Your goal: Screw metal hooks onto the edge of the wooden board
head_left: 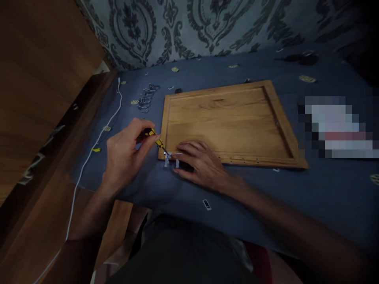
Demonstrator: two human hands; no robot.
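A wooden framed panel (pixel 231 118) lies flat on a blue cloth-covered surface (pixel 296 197). My left hand (pixel 126 154) is closed round a screwdriver with a yellow and black handle (pixel 154 136); its tip points down at a small metal hinge bracket (pixel 171 158) at the panel's near left corner. My right hand (pixel 201 161) rests palm down on that corner, fingers stretched toward the bracket and pressing on it.
A pile of metal hooks and rings (pixel 146 98) lies beyond the panel's left corner. A white cable (pixel 97 142) runs along the left edge beside a wooden cabinet (pixel 38 98). Small labels and scraps dot the cloth. A dark tool (pixel 302 58) lies at the far right.
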